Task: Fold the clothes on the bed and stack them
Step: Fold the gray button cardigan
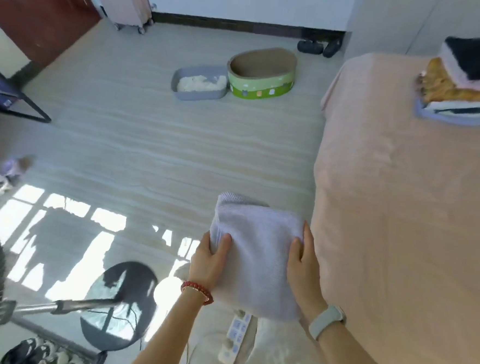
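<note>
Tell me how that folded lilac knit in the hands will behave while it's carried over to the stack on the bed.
The folded lilac knit is probably soft and floppy: its far corner already droops past the left hand. It looks light, since the right hand holds it by just one edge. Carried one-handed to the stack, the fold may well slip open.

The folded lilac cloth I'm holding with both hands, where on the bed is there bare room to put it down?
The pink bed lies bare from its near edge, right of the folded lilac cloth, up to the stack of folded clothes at the far right. That far corner is crowded. The left hand and right hand grip the cloth over the floor.
</note>
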`<state>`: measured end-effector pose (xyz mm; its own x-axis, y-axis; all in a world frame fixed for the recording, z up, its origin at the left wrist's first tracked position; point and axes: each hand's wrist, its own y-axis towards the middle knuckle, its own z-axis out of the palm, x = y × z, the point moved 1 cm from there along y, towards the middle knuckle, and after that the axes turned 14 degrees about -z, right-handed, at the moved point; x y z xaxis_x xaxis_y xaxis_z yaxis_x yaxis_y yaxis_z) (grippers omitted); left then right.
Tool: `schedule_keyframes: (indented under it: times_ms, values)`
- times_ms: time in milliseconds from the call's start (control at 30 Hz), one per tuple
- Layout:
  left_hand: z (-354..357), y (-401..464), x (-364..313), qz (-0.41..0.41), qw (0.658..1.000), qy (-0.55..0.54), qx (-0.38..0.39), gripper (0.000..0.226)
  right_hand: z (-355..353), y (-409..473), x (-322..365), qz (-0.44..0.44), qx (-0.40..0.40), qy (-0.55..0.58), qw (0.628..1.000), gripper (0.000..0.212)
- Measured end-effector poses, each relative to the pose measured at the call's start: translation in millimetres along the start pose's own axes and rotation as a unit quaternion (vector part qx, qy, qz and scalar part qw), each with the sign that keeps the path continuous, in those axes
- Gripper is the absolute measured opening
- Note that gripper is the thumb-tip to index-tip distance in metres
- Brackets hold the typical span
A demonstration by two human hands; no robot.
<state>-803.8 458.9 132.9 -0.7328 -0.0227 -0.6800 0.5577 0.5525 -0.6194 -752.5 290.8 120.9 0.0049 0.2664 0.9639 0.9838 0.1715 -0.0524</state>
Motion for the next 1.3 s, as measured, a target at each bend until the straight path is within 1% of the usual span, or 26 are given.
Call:
schedule_keyframes:
  times_ms: [67,200,267,333,400,467,533,600,667,733,800,900,1000,1067,1167,1233,1300]
  values:
    - [17,31,-40,0.013,1.000,0.008,0.003,0.026,-6,48,1,0.009,-0.017,-0.007,1.000,0.047]
    - [62,83,-133,0.019,0.999,0.019,0.022,0.019,-36,150,8,0.018,-0.055,-0.003,0.998,0.047]
    - [82,103,-181,0.040,0.998,0.032,0.033,0.016,-50,196,15,0.023,-0.073,-0.013,0.997,0.047]
    - [100,120,-222,0.057,0.997,0.044,0.039,0.018,-64,234,21,0.033,-0.096,-0.006,0.995,0.047]
    - [116,135,-253,0.064,0.995,0.051,0.050,0.019,-76,263,29,0.037,-0.122,0.000,0.992,0.046]
    - [131,152,-276,0.063,0.994,0.051,0.070,0.023,-86,287,32,0.047,-0.152,-0.003,0.987,0.040]
    - [148,172,-299,0.068,0.991,0.063,0.092,0.038,-93,311,29,0.062,-0.181,0.000,0.982,0.033]
    - [167,195,-324,0.075,0.987,0.088,0.111,0.047,-100,339,20,0.078,-0.194,-0.003,0.978,0.035]
    - [189,223,-352,0.082,0.982,0.109,0.134,0.044,-107,371,14,0.087,-0.204,-0.006,0.975,0.040]
    - [214,253,-384,0.091,0.973,0.129,0.167,0.033,-115,407,11,0.093,-0.224,-0.001,0.970,0.044]
    - [243,283,-423,0.108,0.961,0.158,0.198,0.025,-123,445,8,0.100,-0.259,0.006,0.961,0.046]
    - [289,326,-486,0.137,0.939,0.189,0.253,0.027,-136,509,4,0.111,-0.324,0.020,0.939,0.047]
    - [326,364,-547,0.151,0.908,0.239,0.310,0.021,-146,565,8,0.124,-0.386,0.038,0.913,0.047]
    - [353,382,-588,0.169,0.886,0.264,0.341,0.019,-157,597,11,0.124,-0.411,0.041,0.902,0.048]
    - [405,393,-644,0.206,0.851,0.302,0.377,0.021,-184,637,11,0.131,-0.455,0.050,0.880,0.052]
    - [447,390,-676,0.239,0.824,0.331,0.393,0.025,-211,657,10,0.124,-0.501,0.052,0.855,0.052]
    - [492,381,-702,0.262,0.795,0.344,0.425,0.025,-244,673,12,0.109,-0.539,0.046,0.834,0.051]
